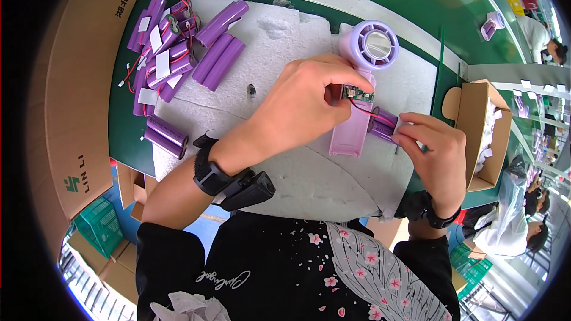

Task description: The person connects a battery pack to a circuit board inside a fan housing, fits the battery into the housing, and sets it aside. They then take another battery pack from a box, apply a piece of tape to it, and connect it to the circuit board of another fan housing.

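A lilac handheld fan (pixel 348 137) lies on the white foam sheet, its round head (pixel 369 44) away from me and its handle shell open. My left hand (pixel 303 98) is closed at the top of the handle, thumb and fingertips pinching a small green circuit board (pixel 358 93). Red and black wires run from the board to a purple battery pack (pixel 382 125) just right of the shell. With my right hand (pixel 437 151) I grip the pack's right side by the fingertips, where a white patch (pixel 401 123) shows. The fingers partly hide the pack.
Several purple battery packs (pixel 217 62) with wires and white stickers are heaped at left on the foam sheet (pixel 273 41). An open cardboard box (pixel 502 137) stands at right, and a large carton (pixel 83 95) at left. Other people (pixel 505 232) are at the far right.
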The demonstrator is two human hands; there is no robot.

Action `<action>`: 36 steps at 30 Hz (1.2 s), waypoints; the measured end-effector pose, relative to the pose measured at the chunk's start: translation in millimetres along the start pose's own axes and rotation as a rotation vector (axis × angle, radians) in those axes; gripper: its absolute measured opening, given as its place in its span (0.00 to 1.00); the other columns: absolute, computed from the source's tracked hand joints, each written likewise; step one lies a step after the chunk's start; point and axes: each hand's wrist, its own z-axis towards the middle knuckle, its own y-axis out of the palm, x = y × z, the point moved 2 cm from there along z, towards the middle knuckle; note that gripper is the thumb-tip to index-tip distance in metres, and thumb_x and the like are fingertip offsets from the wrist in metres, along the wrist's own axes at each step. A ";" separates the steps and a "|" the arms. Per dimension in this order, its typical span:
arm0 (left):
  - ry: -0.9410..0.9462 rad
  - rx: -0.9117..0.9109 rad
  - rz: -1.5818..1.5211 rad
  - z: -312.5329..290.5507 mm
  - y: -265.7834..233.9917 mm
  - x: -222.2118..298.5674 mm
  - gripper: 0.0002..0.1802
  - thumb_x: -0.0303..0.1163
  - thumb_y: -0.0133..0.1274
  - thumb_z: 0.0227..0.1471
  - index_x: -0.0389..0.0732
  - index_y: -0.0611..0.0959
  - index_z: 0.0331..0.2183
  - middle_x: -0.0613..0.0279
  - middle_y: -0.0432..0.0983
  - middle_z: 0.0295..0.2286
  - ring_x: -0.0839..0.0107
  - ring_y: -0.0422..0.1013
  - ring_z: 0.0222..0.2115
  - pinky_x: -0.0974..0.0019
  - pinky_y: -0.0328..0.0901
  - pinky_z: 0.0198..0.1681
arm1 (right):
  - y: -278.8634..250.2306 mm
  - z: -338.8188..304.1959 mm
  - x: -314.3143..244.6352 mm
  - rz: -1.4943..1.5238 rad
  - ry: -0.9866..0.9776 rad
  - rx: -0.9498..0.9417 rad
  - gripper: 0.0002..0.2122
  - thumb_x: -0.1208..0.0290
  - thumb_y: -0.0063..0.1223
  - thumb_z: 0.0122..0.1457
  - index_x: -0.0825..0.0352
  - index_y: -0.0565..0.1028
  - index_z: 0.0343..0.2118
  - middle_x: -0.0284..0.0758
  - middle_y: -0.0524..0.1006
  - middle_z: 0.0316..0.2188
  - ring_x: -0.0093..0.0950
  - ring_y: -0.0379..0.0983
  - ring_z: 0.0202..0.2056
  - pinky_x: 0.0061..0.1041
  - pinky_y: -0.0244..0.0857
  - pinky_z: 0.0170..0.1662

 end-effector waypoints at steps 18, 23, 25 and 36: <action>-0.068 -0.065 0.017 -0.5 0.8 3.8 0.17 0.17 0.53 0.43 0.41 0.84 0.38 0.65 0.77 0.33 0.79 0.68 0.27 0.75 0.64 0.30 | 7.3 -4.0 -14.9 -0.237 -0.084 0.030 0.04 0.83 0.60 0.44 0.72 0.76 0.24 0.42 0.81 0.35 0.36 0.76 0.29 0.31 0.72 0.33; -0.080 -0.098 0.031 -0.4 -0.8 0.5 0.17 0.19 0.53 0.43 0.42 0.84 0.38 0.66 0.78 0.34 0.79 0.69 0.28 0.74 0.65 0.32 | 4.8 -6.0 -5.2 -0.067 0.051 0.002 0.05 0.82 0.61 0.45 0.73 0.78 0.27 0.43 0.81 0.35 0.37 0.78 0.30 0.29 0.72 0.34; -0.068 -0.103 0.026 0.9 -0.4 -0.8 0.17 0.19 0.53 0.44 0.42 0.84 0.39 0.66 0.78 0.34 0.78 0.69 0.28 0.74 0.65 0.32 | 2.9 -6.4 -6.2 -0.072 0.028 -0.005 0.06 0.83 0.61 0.45 0.73 0.79 0.29 0.43 0.81 0.35 0.37 0.79 0.31 0.27 0.72 0.35; -0.095 -0.132 -0.009 1.9 -1.2 -2.3 0.18 0.20 0.52 0.44 0.41 0.84 0.40 0.66 0.77 0.33 0.77 0.69 0.29 0.73 0.65 0.34 | 18.0 -6.8 -13.6 -0.224 -0.057 0.015 0.06 0.83 0.57 0.49 0.73 0.74 0.30 0.43 0.78 0.37 0.37 0.76 0.31 0.29 0.71 0.35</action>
